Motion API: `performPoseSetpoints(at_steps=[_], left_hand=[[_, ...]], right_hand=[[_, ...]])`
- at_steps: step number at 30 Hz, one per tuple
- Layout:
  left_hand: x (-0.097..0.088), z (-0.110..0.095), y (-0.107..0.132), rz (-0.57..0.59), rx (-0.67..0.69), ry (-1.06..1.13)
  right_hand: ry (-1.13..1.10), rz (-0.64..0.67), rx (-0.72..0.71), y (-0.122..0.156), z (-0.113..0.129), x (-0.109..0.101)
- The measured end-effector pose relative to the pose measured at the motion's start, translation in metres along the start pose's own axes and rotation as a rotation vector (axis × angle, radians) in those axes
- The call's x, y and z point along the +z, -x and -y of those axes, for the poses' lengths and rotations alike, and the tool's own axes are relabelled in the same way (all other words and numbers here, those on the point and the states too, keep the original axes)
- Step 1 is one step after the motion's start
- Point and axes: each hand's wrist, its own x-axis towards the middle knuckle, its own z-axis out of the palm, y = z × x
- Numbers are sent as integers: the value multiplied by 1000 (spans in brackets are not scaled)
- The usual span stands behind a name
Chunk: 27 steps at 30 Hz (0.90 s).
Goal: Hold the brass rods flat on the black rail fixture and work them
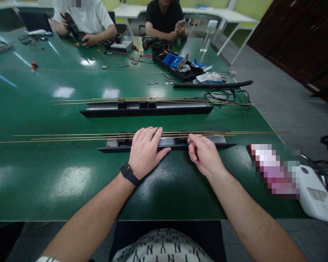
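Head view: left hand (145, 152) unclenched across the near rail (171, 142); right hand (203, 153) curled there, whether grasping I cannot tell

Toward the far right we see a clear bottle (208, 38), white gloves (211, 77) and a black tray (188, 75); left, a small red object (34, 65).

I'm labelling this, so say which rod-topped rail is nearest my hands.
The front rail: your left hand and right hand are at it. The rear rail lies beyond both, farther from you.
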Motion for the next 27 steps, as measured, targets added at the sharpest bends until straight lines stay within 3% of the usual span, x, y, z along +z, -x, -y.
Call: performPoseSetpoints(at_steps=[27], left_hand=[[0,0,0,5,-2,4]], right_hand=[[17,-22,-12,2,2,3]])
